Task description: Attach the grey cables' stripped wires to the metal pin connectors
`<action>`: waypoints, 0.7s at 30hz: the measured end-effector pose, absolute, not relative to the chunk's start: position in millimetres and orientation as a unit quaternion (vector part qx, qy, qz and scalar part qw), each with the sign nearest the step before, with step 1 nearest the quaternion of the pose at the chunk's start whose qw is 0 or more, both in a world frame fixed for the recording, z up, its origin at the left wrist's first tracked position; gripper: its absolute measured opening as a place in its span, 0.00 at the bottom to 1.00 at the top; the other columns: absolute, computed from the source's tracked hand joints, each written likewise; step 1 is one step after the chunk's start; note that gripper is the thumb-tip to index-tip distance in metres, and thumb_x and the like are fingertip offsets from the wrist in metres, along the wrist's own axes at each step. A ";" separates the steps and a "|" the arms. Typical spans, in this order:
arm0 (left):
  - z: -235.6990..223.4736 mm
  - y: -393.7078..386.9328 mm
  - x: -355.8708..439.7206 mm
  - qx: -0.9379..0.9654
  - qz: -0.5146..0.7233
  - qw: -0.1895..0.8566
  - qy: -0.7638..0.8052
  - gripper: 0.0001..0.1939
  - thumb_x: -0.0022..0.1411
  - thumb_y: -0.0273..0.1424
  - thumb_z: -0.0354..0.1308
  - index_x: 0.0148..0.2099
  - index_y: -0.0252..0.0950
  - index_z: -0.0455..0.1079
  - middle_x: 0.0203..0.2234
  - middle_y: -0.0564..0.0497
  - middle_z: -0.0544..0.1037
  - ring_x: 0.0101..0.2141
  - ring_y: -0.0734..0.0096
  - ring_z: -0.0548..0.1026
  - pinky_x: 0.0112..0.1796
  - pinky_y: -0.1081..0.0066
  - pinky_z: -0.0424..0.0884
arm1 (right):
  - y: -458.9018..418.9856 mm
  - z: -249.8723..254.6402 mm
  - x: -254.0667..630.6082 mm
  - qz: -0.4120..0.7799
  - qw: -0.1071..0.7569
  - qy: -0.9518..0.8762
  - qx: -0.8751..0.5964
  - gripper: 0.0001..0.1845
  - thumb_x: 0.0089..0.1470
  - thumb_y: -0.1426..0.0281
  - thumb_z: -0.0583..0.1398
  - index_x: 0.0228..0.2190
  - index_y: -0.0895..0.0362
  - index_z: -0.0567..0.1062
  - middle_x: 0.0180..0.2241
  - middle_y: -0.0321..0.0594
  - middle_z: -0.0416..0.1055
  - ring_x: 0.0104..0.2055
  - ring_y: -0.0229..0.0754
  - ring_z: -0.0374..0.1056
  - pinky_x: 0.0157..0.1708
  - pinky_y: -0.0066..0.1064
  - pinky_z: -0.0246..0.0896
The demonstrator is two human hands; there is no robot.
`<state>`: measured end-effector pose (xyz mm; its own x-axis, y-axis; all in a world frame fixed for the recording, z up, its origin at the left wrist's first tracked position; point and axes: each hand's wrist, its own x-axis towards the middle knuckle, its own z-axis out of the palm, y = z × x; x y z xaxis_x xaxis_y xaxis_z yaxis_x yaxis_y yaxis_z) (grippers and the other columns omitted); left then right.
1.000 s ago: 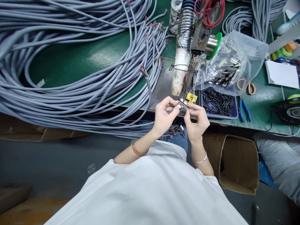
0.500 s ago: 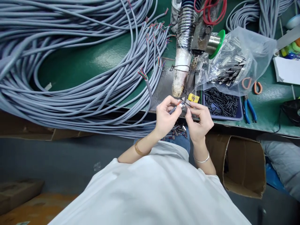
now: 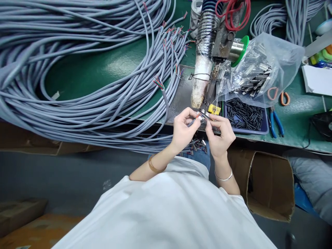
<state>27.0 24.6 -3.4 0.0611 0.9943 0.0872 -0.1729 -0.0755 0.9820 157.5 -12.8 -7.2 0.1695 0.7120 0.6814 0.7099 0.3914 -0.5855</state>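
Note:
My left hand (image 3: 184,127) is closed in a pinch on the stripped end of a grey cable, its thin coloured wires (image 3: 198,115) fanned toward the right. Between thumb and fingers, my right hand (image 3: 220,131) grips a small metal-and-black connector (image 3: 206,115). Wires and connector meet just below the tip of a soldering iron (image 3: 211,84) fixed in a stand; whether they touch the tip I cannot tell. Right behind the connector lies a yellow sponge (image 3: 214,109). A spool of solder (image 3: 237,49) with a green flange hangs beside the iron.
Grey cables (image 3: 103,109) cover the bench's left side. A fume hose (image 3: 201,76) comes down beside the iron. To the right are a bag of connectors (image 3: 281,65), a tray of black parts (image 3: 266,127) and pliers (image 3: 275,121). More connectors lie on my lap (image 3: 198,145).
Both hands keep the wires and connector together at the iron's tip, with only a very slight shift. The camera view has moved a little.

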 end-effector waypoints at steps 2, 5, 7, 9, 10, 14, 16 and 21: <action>-1.1 24.1 27.2 0.493 0.548 0.531 0.418 0.08 0.60 0.31 0.64 0.32 0.35 0.69 0.31 0.52 0.77 0.30 0.79 0.74 0.32 0.80 0.70 | -12.2 -5.3 157.2 -0.004 0.529 -0.641 -0.556 0.05 0.58 0.74 0.64 0.34 0.52 0.77 0.40 0.39 0.81 0.43 0.43 0.78 0.44 0.40 0.78; -0.9 24.1 26.7 0.492 0.550 0.534 0.414 0.08 0.61 0.31 0.64 0.33 0.35 0.69 0.31 0.53 0.77 0.29 0.80 0.73 0.31 0.80 0.70 | -12.5 -5.2 157.0 -0.008 0.527 -0.644 -0.554 0.05 0.57 0.74 0.65 0.34 0.52 0.77 0.41 0.39 0.81 0.43 0.43 0.79 0.44 0.40 0.78; -2.9 24.4 26.1 0.492 0.546 0.539 0.411 0.08 0.61 0.31 0.64 0.33 0.35 0.69 0.31 0.52 0.77 0.30 0.79 0.74 0.32 0.79 0.70 | -13.2 -7.1 157.1 -0.009 0.527 -0.649 -0.548 0.05 0.57 0.74 0.65 0.34 0.51 0.77 0.41 0.39 0.81 0.43 0.43 0.79 0.43 0.40 0.78; -5.1 24.6 25.6 0.494 0.543 0.540 0.412 0.07 0.61 0.31 0.64 0.33 0.34 0.69 0.31 0.52 0.77 0.30 0.78 0.74 0.32 0.79 0.70 | -14.0 -9.7 157.3 -0.013 0.530 -0.653 -0.541 0.06 0.56 0.75 0.65 0.34 0.51 0.76 0.41 0.39 0.81 0.43 0.43 0.79 0.42 0.38 0.78; -5.9 24.6 25.5 0.494 0.541 0.540 0.413 0.07 0.61 0.30 0.64 0.33 0.34 0.69 0.31 0.52 0.77 0.31 0.78 0.74 0.32 0.80 0.70 | -14.3 -11.0 157.5 -0.015 0.531 -0.655 -0.537 0.07 0.56 0.75 0.65 0.35 0.51 0.76 0.42 0.40 0.81 0.43 0.42 0.79 0.42 0.37 0.78; -6.4 23.8 25.7 0.494 0.540 0.541 0.415 0.07 0.60 0.29 0.64 0.32 0.34 0.69 0.31 0.52 0.77 0.30 0.79 0.74 0.32 0.80 0.70 | -14.9 -13.2 157.6 -0.020 0.534 -0.659 -0.529 0.08 0.56 0.76 0.65 0.35 0.51 0.75 0.42 0.40 0.80 0.43 0.42 0.79 0.42 0.37 0.79; -6.2 23.3 25.8 0.494 0.540 0.541 0.415 0.07 0.60 0.29 0.64 0.33 0.34 0.69 0.31 0.52 0.77 0.30 0.79 0.74 0.31 0.80 0.70 | -15.0 -12.7 157.2 -0.018 0.536 -0.655 -0.532 0.07 0.56 0.76 0.65 0.35 0.51 0.75 0.42 0.40 0.81 0.42 0.42 0.79 0.41 0.37 0.78; -6.1 21.5 24.5 0.475 0.539 0.553 0.421 0.08 0.59 0.31 0.66 0.33 0.34 0.69 0.30 0.53 0.76 0.22 0.85 0.67 0.23 0.81 0.62 | -15.6 -10.4 155.7 0.063 0.565 -0.611 -0.551 0.05 0.57 0.75 0.65 0.32 0.53 0.74 0.40 0.39 0.80 0.43 0.43 0.78 0.45 0.40 0.77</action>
<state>24.5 21.5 -6.1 0.0644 0.9968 0.0466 -0.1964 -0.0332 0.9800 155.7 -15.6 -10.4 0.2455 0.7448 0.6205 0.6026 0.3841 -0.6995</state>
